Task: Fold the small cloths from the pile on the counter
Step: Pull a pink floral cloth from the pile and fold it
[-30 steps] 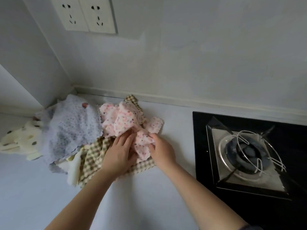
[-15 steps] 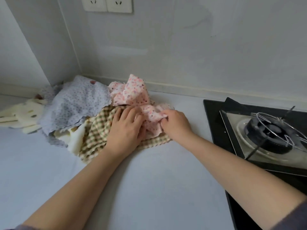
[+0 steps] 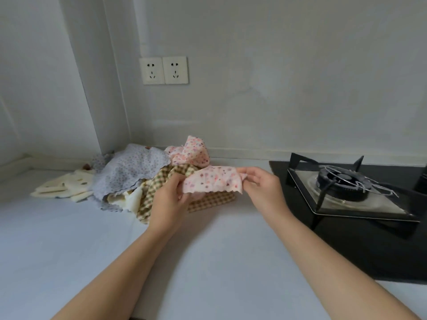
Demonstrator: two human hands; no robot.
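Lifted off the pile [image 3: 138, 179], pink cloth [image 3: 212, 181] stretches between both hands.

Pink floral cloth [image 3: 213, 181] stretched flat above the crumpled pile [image 3: 138, 179]

A plain pale wall [image 3: 277, 88] fills the upper frame, carrying a double socket [image 3: 163, 70] (cream-coloured) left of centre. Below runs the white table [image 3: 208, 262], with a black gas stove [image 3: 360, 204] at right.
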